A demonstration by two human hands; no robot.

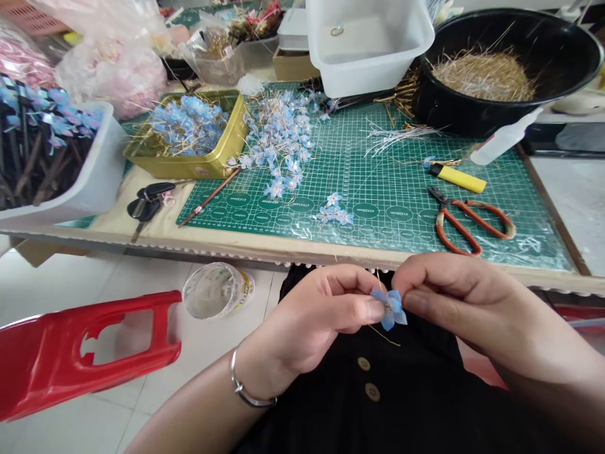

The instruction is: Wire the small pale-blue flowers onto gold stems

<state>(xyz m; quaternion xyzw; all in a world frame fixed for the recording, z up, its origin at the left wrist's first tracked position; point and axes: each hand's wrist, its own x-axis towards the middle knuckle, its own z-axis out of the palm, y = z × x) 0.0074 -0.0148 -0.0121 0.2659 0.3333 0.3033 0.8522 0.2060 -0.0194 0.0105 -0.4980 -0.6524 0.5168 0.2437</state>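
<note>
Just in front of the table edge, over my lap, my left hand (pixel 340 309) pinches a small blue artificial flower (pixel 391 310) between thumb and forefinger. Thin gold wire stands up behind the flower and trails below it. My right hand (pixel 444 293) is closed, thumb pressed to forefinger, at the flower's right petals; whether it grips a petal or wire there is hidden. On the green cutting mat (pixel 378 217) lies a small cluster of similar blue flowers (pixel 335 211). Farther back is a larger heap of blue flowers (pixel 283 135) on gold wires.
Orange-handled pliers (pixel 456 217) and a yellow lighter (pixel 457 178) lie at right, near a white squeeze bottle (pixel 503 139). Behind stand a black basin (pixel 432 104) and a white bin (pixel 368 75). A gold tin (pixel 227 148) of flowers, black-handled snips (pixel 146 205) and a red stool (pixel 42 353) are left.
</note>
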